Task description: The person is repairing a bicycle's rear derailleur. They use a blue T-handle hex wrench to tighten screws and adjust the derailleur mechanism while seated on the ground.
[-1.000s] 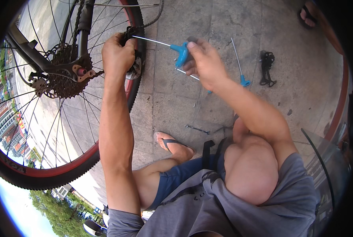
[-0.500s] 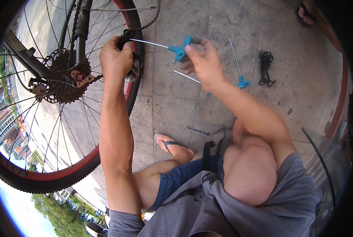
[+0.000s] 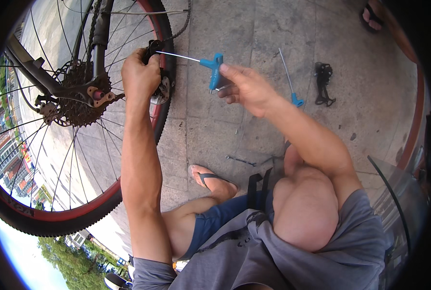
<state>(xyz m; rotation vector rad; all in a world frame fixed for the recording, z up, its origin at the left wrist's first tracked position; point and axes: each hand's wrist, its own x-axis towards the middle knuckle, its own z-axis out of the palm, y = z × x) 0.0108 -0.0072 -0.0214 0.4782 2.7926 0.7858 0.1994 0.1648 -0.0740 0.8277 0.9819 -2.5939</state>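
My left hand is closed around a black rear derailleur beside the wheel's tyre; its lower cage shows under my fingers and my palm hides the rest. A T-handle hex key with a blue handle reaches from it to the right, its thin steel shaft meeting the derailleur near my left thumb. Where the tip sits exactly is too small to see. My right hand has its thumb and fingers on the blue handle, which stands nearly upright in the picture.
A bicycle rear wheel with its cassette fills the left side. On the paving lie another blue-handled hex key, a black derailleur-like part and a small wrench. Another person's sandalled foot is at the top right.
The blue handle has turned from a slanted to a nearly upright position and shifted slightly left, my right hand moving with it. My left hand stays at the derailleur.
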